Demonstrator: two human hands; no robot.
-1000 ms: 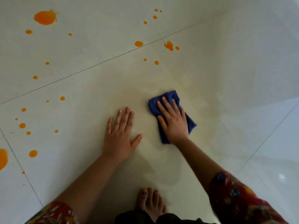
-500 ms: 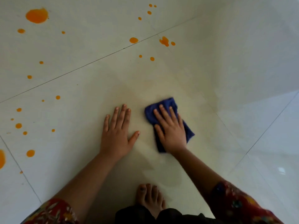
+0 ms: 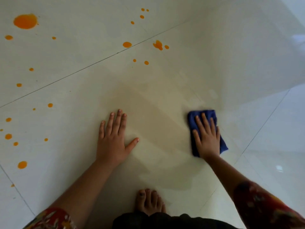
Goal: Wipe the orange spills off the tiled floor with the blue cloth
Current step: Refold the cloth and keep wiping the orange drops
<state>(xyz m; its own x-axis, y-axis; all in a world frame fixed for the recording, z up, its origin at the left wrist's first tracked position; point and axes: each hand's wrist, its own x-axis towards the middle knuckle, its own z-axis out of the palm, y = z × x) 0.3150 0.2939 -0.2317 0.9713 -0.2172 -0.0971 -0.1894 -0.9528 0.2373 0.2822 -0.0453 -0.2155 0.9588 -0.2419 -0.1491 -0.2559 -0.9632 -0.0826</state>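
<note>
Okay, my right hand (image 3: 208, 139) lies flat on the cloth (image 3: 223, 144), fingers straight and spread, pressing it to the floor (image 3: 206, 66); nothing is curled round it. The cloth is folded, blue, and sits toward the right edge of the big middle tile, just short of the grout line (image 3: 264, 123) there. Its far edge looks blurred.

My left hand (image 3: 113, 142) is flat on the same tile, fingers straight, thumb out, holding nothing, well apart from the cloth. Between the hands is a dull yellowish smear (image 3: 156, 123), reaching down toward my bare foot (image 3: 149, 202) at the near edge.

The spills are all on the far and left parts of the floor. The biggest blot (image 3: 25, 21) is at the far left corner. A splat (image 3: 158, 45) with smaller drops sits beside the far grout line, and scattered drops (image 3: 8, 136) run down the left edge. None of them touch the cloth.

Patterned red sleeves (image 3: 264, 207) show at both bottom corners.
</note>
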